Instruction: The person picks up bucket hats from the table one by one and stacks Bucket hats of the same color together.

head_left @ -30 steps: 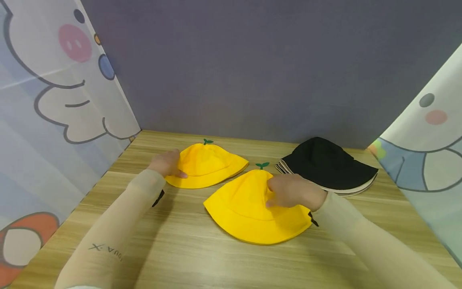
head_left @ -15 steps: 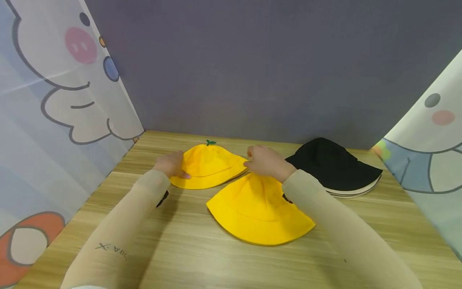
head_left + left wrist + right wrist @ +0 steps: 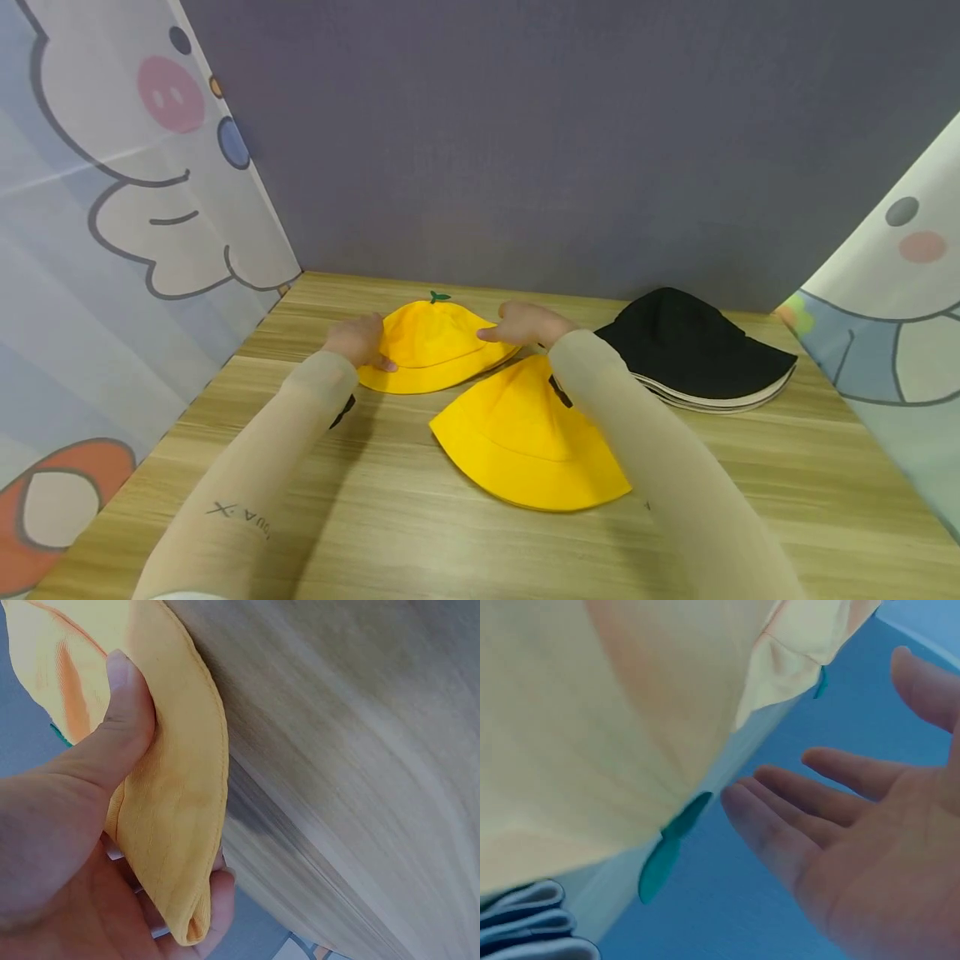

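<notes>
A yellow bucket hat [image 3: 431, 337] with a green sprout on top lies at the back left of the table. My left hand [image 3: 356, 340] grips its left brim; in the left wrist view the thumb [image 3: 127, 712] lies on top and the fingers are under the brim edge. At the right side of the same hat is my right hand [image 3: 528, 322]. Its fingers [image 3: 780, 840] are extended, with nothing held, in the right wrist view; whether it touches the brim cannot be told. A second yellow bucket hat [image 3: 510, 442] lies nearer, partly hidden beneath my right forearm.
Black bucket hats [image 3: 686, 346] with pale brim edges are stacked at the back right. A grey panel [image 3: 495, 150] closes off the far side. Cartoon-printed curtains [image 3: 75, 333] flank the wooden table [image 3: 375, 517].
My right hand has left the near yellow hat and moved left and away, to the right side of the far yellow hat. My left hand has stayed on its brim.
</notes>
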A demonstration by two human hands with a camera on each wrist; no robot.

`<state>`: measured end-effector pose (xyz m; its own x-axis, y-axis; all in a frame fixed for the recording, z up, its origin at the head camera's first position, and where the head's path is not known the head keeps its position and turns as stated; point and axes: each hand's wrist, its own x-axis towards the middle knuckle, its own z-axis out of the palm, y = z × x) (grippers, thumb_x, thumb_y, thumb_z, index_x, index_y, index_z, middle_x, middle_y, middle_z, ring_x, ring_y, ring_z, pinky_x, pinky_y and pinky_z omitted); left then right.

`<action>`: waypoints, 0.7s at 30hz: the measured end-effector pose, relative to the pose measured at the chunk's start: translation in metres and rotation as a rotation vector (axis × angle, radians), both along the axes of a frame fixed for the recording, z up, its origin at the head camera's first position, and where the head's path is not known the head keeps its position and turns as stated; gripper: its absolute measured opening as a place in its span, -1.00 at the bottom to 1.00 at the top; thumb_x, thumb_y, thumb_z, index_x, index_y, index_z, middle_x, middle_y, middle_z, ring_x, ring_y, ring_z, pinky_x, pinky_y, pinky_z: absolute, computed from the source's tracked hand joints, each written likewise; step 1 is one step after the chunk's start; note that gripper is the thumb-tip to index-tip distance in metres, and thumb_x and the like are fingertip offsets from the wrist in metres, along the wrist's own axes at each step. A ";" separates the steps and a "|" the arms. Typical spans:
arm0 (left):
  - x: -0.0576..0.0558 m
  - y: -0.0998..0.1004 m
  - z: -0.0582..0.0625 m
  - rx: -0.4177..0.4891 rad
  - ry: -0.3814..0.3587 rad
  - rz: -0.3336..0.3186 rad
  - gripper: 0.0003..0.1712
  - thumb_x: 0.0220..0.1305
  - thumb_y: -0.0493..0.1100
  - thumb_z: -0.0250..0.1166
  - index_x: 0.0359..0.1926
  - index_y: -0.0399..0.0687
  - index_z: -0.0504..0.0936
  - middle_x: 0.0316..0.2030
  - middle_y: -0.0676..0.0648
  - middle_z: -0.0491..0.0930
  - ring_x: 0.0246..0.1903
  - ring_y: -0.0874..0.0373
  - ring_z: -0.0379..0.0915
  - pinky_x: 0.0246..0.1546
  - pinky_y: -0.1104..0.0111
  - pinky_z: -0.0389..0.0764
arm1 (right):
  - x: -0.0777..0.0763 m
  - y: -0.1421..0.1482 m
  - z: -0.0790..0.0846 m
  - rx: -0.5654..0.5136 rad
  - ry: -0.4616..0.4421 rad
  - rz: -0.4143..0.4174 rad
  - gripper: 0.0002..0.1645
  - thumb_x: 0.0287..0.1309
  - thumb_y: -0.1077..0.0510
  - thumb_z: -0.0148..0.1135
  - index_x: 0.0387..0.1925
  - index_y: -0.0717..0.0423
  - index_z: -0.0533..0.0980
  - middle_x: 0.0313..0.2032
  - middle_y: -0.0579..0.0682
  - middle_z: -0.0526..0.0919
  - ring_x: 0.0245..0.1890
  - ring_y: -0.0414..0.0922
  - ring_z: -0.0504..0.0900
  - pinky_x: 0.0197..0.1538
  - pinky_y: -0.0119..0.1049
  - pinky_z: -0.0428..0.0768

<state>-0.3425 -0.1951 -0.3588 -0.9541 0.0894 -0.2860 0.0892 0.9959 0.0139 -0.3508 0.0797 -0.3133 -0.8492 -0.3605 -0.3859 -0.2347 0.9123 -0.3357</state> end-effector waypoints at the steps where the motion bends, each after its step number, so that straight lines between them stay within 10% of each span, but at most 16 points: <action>1: 0.000 0.000 0.000 -0.001 -0.002 -0.003 -0.06 -0.12 0.22 0.38 0.09 -0.35 0.26 -0.10 -0.28 0.50 -0.19 -0.11 0.44 -0.17 0.00 0.48 | -0.002 -0.001 -0.001 0.006 -0.028 0.003 -0.08 0.17 -0.38 -0.06 0.34 0.12 0.08 0.29 0.07 0.18 0.15 0.00 0.27 0.13 -0.07 0.31; 21: 0.000 -0.003 -0.003 0.057 0.000 0.027 -0.12 -0.13 0.21 0.39 0.04 -0.31 0.32 -0.10 -0.25 0.49 -0.18 -0.10 0.43 -0.14 0.01 0.46 | -0.021 -0.002 -0.019 0.072 -0.110 0.025 -0.08 0.18 -0.42 -0.15 0.35 0.08 0.05 0.32 0.05 0.12 0.25 0.01 0.13 0.22 -0.05 0.18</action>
